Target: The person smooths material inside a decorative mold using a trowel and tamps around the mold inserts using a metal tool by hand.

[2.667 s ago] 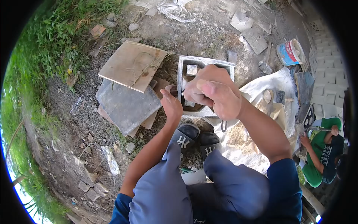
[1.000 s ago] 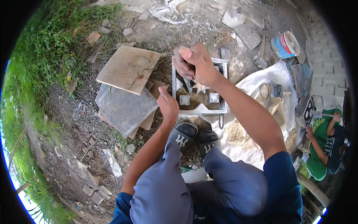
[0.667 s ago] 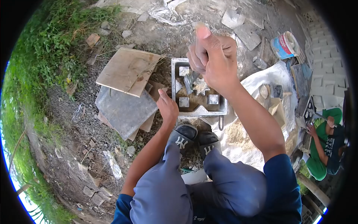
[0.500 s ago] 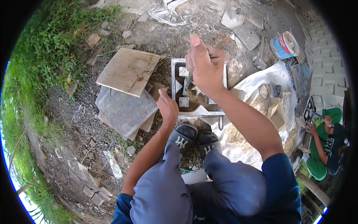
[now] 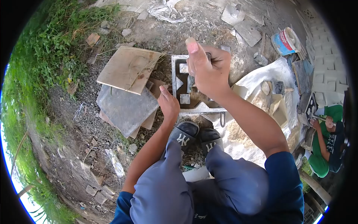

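In front of my feet lies a rectangular grey metal mould (image 5: 175,80) with square and triangular blocks inside. My right hand (image 5: 210,72) is raised over the mould's right part, fingers curled into a fist and thumb sticking up. A dark round end shows between its fingers and a grey piece below them; I cannot make out what it holds. My left hand (image 5: 169,106) is by the mould's lower left edge, thumb pointing up. Its other fingers are mostly hidden, and whether they touch the mould is unclear.
On the left, brown boards (image 5: 128,69) and a grey slab (image 5: 128,110) are stacked. White sheeting (image 5: 238,145) with sandy material (image 5: 238,130) lies right. A paint bucket (image 5: 284,42) stands at upper right. Another person (image 5: 330,143) works at far right.
My right hand has turned slightly, its dark round end now showing. My left hand has risen slightly in view. At far right, the other person's hands have shifted.
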Tool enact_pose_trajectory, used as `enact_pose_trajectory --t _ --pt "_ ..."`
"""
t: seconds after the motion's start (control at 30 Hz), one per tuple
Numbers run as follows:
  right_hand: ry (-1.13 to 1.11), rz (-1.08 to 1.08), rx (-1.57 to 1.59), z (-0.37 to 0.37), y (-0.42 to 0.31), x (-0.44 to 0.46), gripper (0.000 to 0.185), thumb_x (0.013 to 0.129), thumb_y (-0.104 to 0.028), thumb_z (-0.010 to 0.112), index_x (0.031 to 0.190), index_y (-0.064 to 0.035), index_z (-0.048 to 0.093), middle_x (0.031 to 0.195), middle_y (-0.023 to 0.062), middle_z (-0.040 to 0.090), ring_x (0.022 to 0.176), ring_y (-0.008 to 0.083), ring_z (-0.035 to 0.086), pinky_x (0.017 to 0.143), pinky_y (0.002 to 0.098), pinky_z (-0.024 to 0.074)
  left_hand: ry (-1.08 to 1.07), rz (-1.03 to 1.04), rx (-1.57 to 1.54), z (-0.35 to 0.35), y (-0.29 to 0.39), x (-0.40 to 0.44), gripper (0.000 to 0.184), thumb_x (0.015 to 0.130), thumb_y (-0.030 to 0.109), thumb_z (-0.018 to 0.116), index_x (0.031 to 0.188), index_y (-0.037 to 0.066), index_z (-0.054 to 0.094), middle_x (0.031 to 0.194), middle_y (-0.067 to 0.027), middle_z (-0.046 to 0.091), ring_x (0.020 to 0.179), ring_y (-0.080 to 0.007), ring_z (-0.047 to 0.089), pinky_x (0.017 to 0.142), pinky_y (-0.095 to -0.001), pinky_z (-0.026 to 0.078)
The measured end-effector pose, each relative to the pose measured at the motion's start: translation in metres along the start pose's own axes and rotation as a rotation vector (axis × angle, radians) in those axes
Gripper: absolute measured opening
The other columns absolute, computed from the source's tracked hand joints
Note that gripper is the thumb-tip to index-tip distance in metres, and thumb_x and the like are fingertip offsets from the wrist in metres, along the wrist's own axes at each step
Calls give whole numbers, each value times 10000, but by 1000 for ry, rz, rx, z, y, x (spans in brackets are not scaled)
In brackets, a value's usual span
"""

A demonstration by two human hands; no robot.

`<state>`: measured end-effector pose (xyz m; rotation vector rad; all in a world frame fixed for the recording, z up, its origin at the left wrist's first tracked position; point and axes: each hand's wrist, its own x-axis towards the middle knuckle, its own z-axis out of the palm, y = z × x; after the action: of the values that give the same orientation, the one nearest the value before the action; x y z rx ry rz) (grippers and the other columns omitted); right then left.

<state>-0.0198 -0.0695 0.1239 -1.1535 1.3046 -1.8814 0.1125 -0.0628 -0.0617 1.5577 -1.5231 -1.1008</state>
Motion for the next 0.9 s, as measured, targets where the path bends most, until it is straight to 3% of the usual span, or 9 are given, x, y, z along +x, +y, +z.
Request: enact_pose_trajectory --t 0.07,0.23,0.3,0.37,0.47,0.63,0.73,0.83,0.9 --pt "-8 106 65 -12 8 5 523 984 -297 662 574 -30 480 538 -78 378 528 24 306 460 258 223 37 23 0 4 -2 0 696 1078 466 174 705 -66 422 614 -265 467 594 -455 370 621 -536 318" --pt "-35 -12 56 -15 -14 -4 522 1030 -263 581 584 -43 423 511 -13 393 444 68 329 421 270 240 10 8 -1 -1 2 -3 686 1079 448 172 714 -70 434 633 -282 477 609 -473 379 622 -535 324" --pt "10 42 108 -13 2 -3 508 991 -301 654 590 -31 498 557 -83 384 542 19 302 469 245 224 21 25 16 0 8 -1 678 1080 437 173 719 -71 440 641 -285 486 616 -475 385 623 -533 328" --pt "-9 89 59 -18 0 8 493 989 -294 658 603 -22 517 563 -86 388 547 16 303 471 242 226 64 67 -20 6 7 2 677 1081 434 174 718 -71 441 640 -286 488 617 -478 389 624 -534 329" --pt "66 -21 107 -10 -12 6 487 985 -294 664 597 -33 529 548 -93 383 535 11 295 461 244 221 40 51 1 0 0 1 676 1081 430 176 718 -72 447 641 -290 488 623 -489 397 628 -539 328" --pt "54 76 -33 -2 1 9 488 983 -296 665 591 -27 559 525 -90 392 521 8 308 445 244 217 23 21 3 3 11 0 680 1080 430 176 724 -77 455 645 -300 482 638 -509 402 637 -549 325" --pt "85 -75 65 7 -19 2 509 982 -298 665 565 -34 535 507 -81 402 500 5 320 433 246 224 84 67 13 1 3 -2 681 1081 431 176 727 -81 453 647 -304 477 644 -513 398 637 -550 323" --pt "148 63 13 6 2 0 504 981 -287 667 565 -35 533 506 -88 398 500 8 317 434 245 219 12 41 -1 2 8 -1 680 1081 431 173 726 -80 446 644 -300 471 639 -504 388 636 -547 322" --pt "135 55 -33 0 1 7 504 978 -293 670 563 -44 531 499 -78 387 494 12 314 433 244 219 119 96 -101 8 12 -1 679 1081 434 172 722 -76 440 637 -295 461 633 -494 368 637 -542 322"
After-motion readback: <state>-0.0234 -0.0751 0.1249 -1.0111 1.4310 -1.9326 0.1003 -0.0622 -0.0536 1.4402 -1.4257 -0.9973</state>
